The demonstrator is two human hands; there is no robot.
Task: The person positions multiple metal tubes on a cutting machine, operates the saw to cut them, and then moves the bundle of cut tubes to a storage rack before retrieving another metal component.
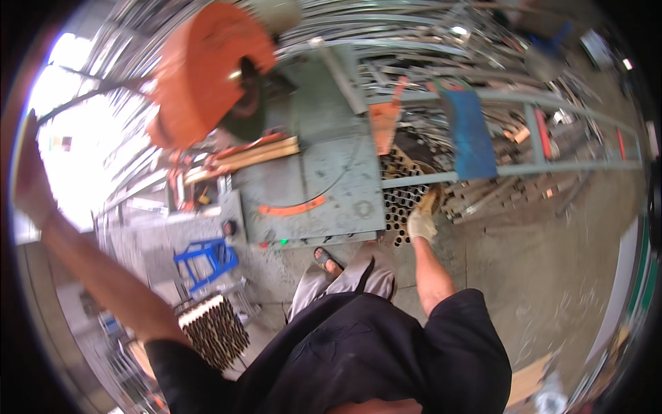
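My left arm reaches out to the far left, and my left hand (31,179) meets the end of a dark lever (89,93) that runs from the saw. The hand seems closed round that end, though it is dark and blurred. An orange guard (207,69) covers much of the round cutting blade (245,103) above the grey-green saw table (331,172). My right hand (422,224), in a pale glove, is beside a stack of round tubes (400,193), ends facing up. Its brownish fingertips are smeared, so I cannot tell whether they hold anything.
A grey metal frame (552,168) extends right from the table, with a blue sheet (471,134) draped over it. Many metal lengths (414,52) lie behind. A blue stool (207,262) and a bundle of tubes (215,331) stand at the lower left.
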